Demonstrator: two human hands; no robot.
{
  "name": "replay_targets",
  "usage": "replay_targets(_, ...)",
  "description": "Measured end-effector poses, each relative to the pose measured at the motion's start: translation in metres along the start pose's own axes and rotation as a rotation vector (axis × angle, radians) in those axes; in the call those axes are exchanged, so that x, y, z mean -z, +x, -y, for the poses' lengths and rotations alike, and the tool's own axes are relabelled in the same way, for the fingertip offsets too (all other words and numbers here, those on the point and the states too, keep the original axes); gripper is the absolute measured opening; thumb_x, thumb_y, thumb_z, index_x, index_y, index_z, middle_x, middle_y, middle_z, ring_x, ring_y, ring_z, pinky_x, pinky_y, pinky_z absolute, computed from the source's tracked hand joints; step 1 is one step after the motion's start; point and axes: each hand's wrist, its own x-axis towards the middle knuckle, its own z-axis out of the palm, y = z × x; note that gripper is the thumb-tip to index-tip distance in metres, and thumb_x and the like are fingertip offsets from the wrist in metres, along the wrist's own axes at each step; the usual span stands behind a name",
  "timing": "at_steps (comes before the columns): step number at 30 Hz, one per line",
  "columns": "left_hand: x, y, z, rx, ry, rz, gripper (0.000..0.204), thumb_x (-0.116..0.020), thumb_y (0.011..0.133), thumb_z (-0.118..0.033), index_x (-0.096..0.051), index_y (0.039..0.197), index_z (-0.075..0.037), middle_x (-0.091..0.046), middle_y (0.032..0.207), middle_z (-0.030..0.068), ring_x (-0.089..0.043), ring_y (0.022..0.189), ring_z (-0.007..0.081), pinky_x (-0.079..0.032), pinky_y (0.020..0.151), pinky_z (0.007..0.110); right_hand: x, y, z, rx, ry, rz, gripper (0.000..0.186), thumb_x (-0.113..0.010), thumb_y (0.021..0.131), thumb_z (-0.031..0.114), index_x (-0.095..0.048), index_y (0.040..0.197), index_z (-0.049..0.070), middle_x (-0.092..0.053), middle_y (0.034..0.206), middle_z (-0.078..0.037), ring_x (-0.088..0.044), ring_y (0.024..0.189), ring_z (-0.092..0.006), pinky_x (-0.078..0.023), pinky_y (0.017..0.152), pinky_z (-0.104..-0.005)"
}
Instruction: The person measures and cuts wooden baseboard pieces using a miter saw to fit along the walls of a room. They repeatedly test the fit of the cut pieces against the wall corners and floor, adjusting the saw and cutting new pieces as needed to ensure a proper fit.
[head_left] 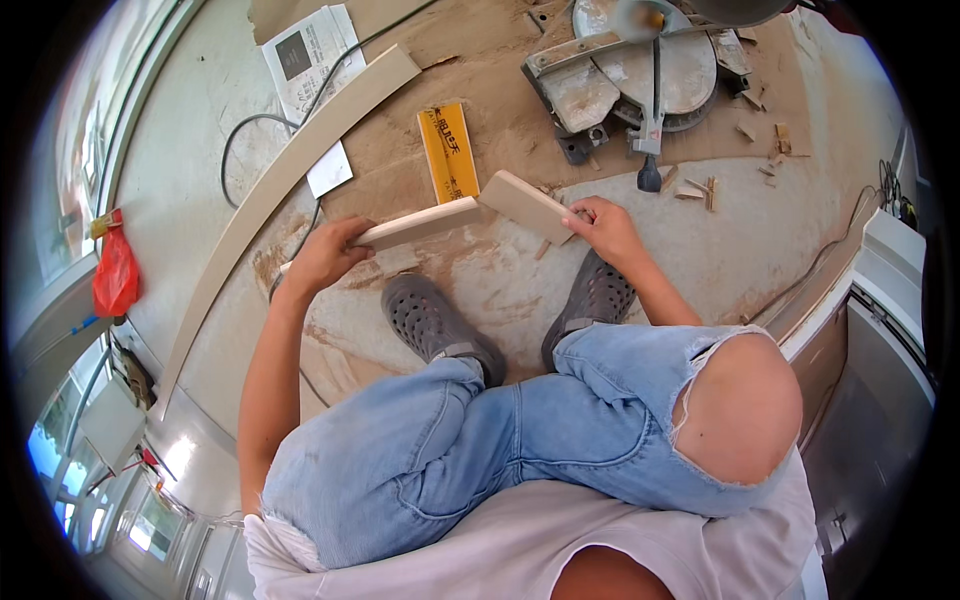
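My left hand (325,250) is closed round a narrow pale board (420,222), seen mostly edge-on and held above the floor in front of my shoes. Between the thumb and fingers of my right hand (605,228) is a shorter pale board (527,205), its broad face showing. The ends of the two boards come close together near the middle; whether they touch I cannot tell. Just beyond them lies a flat yellow packet (449,150) with dark print. Part of the left board passes behind my left hand.
A miter saw (655,80) stands at the far right, with wood offcuts (690,190) scattered beside it. One long pale board (270,195) lies along the left, near a printed sheet (312,65) and a black cable (225,165). A red plastic bag (116,270) hangs farther left.
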Motion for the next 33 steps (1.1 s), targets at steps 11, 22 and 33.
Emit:
replay_targets(11, 0.028, 0.035, -0.092, -0.170, 0.249, -0.232, 0.027, -0.077, 0.084, -0.014, -0.070, 0.109, -0.006, -0.064, 0.095, 0.0134, -0.065, 0.087, 0.0356, -0.053, 0.074, 0.044, 0.026, -0.049, -0.021, -0.013, 0.189, -0.635, 0.020, -0.066, 0.099, 0.020, -0.073, 0.103, 0.001, -0.067, 0.074, -0.007, -0.053, 0.063, -0.0112, -0.047, 0.060, -0.0293)
replay_targets(22, 0.032, 0.151, -0.207, -0.573, 0.493, -0.333, 0.021, -0.074, 0.086, -0.014, -0.059, 0.097, -0.005, -0.059, 0.100, 0.0136, -0.064, 0.086, 0.0369, -0.053, 0.073, 0.047, 0.077, 0.015, -0.014, -0.174, 0.350, -0.392, 0.044, -0.072, 0.095, 0.038, -0.067, 0.114, -0.001, -0.068, 0.080, -0.007, -0.064, 0.068, -0.0126, -0.052, 0.065, -0.0303)
replay_targets(33, 0.013, 0.238, -0.230, -0.560, 0.482, -0.531, 0.023, -0.073, 0.086, -0.016, -0.060, 0.101, -0.004, -0.063, 0.101, 0.0155, -0.065, 0.092, 0.0370, -0.053, 0.077, 0.047, 0.067, 0.031, -0.016, -0.163, 0.701, -0.318, 0.023, -0.069, 0.094, 0.021, -0.064, 0.095, -0.001, -0.068, 0.077, -0.006, -0.059, 0.058, -0.0103, -0.048, 0.054, -0.0274)
